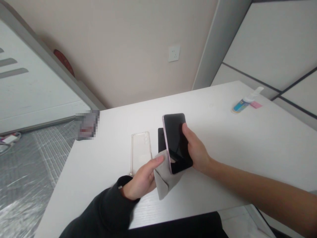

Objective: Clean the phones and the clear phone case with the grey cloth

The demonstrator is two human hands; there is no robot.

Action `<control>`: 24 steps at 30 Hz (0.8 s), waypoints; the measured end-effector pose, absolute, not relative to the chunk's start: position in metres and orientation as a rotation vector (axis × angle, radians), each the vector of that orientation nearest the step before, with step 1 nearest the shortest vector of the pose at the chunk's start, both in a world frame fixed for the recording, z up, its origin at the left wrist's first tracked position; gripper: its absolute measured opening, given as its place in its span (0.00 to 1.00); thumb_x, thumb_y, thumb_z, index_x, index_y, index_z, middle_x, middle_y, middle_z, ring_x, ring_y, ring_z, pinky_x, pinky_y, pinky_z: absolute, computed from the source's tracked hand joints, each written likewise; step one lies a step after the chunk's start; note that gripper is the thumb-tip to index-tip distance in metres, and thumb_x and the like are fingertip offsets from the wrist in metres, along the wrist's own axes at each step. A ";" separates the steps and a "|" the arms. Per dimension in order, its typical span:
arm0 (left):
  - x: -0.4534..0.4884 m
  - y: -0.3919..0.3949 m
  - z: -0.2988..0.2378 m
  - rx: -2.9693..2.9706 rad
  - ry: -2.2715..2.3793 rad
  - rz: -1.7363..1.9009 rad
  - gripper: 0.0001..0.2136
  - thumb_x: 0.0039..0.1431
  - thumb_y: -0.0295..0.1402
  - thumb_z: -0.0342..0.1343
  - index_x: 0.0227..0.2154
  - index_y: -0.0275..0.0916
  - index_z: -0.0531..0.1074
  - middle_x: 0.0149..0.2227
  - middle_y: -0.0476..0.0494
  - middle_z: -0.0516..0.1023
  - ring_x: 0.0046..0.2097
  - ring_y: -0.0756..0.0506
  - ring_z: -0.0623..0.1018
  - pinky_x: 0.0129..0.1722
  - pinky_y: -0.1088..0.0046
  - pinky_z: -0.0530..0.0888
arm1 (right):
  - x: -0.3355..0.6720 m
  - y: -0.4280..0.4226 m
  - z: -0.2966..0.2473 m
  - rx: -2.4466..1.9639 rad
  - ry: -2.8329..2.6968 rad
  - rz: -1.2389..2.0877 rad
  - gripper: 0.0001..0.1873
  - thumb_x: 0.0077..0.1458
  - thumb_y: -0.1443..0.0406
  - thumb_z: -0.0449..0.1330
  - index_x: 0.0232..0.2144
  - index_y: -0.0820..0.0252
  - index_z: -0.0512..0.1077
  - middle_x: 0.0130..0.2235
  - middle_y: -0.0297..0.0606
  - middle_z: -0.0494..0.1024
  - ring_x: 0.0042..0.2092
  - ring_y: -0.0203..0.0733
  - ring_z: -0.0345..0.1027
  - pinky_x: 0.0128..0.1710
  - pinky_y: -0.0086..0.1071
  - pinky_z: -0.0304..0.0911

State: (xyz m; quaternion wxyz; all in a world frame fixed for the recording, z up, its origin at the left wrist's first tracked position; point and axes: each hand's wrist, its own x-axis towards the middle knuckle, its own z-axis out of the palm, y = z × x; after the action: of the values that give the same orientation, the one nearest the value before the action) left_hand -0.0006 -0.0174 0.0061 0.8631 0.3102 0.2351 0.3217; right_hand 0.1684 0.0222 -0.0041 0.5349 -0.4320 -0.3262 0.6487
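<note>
My right hand [195, 150] is closed on a smartphone [176, 140] with a dark screen and a pinkish edge, tilted up above the white table [235, 138]. My left hand [142, 180], in a dark sleeve, pinches a grey cloth [164, 178] against the phone's lower left edge. A clear phone case [140, 152] lies flat on the table just left of the phone. A flat black object [160, 138] lies behind the phone, mostly hidden.
A small spray bottle with a blue label [245, 103] lies at the table's far right, with a pink slip [256, 104] beside it. A blurred-out item [87, 125] sits at the table's far left corner. A wall socket [174, 53] is on the wall behind.
</note>
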 end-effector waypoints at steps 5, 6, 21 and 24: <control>0.004 -0.017 0.007 0.615 0.464 0.672 0.17 0.66 0.43 0.54 0.45 0.38 0.81 0.42 0.42 0.86 0.56 0.36 0.79 0.60 0.60 0.69 | 0.165 0.019 -0.002 -1.062 -0.876 1.428 0.27 0.53 0.39 0.62 0.34 0.54 0.77 0.37 0.39 0.81 0.44 0.50 0.75 0.50 0.43 0.69; 0.004 -0.017 0.006 0.606 0.468 0.680 0.16 0.66 0.42 0.53 0.45 0.38 0.81 0.42 0.42 0.86 0.55 0.37 0.79 0.60 0.60 0.69 | 0.165 0.020 -0.003 -1.082 -0.880 1.412 0.26 0.54 0.39 0.61 0.34 0.54 0.76 0.37 0.39 0.81 0.44 0.50 0.75 0.50 0.43 0.68; -0.003 -0.013 0.011 0.599 0.506 0.739 0.20 0.66 0.42 0.52 0.53 0.35 0.76 0.45 0.39 0.84 0.52 0.36 0.80 0.54 0.61 0.73 | 0.173 0.028 0.004 -1.228 -1.053 1.251 0.27 0.53 0.44 0.65 0.47 0.54 0.70 0.46 0.39 0.76 0.46 0.48 0.70 0.46 0.41 0.66; -0.003 -0.014 0.008 0.612 0.507 0.760 0.20 0.66 0.42 0.52 0.53 0.35 0.77 0.45 0.39 0.84 0.52 0.36 0.80 0.54 0.61 0.73 | 0.175 0.031 0.007 -1.336 -1.075 1.292 0.34 0.47 0.41 0.67 0.47 0.55 0.70 0.45 0.41 0.77 0.46 0.51 0.71 0.47 0.44 0.65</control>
State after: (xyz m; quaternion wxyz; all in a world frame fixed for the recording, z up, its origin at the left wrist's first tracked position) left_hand -0.0032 -0.0145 0.0081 0.8525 0.2909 0.2411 0.3613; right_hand 0.1754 0.0305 0.0072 0.4770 -0.5470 -0.4401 0.5287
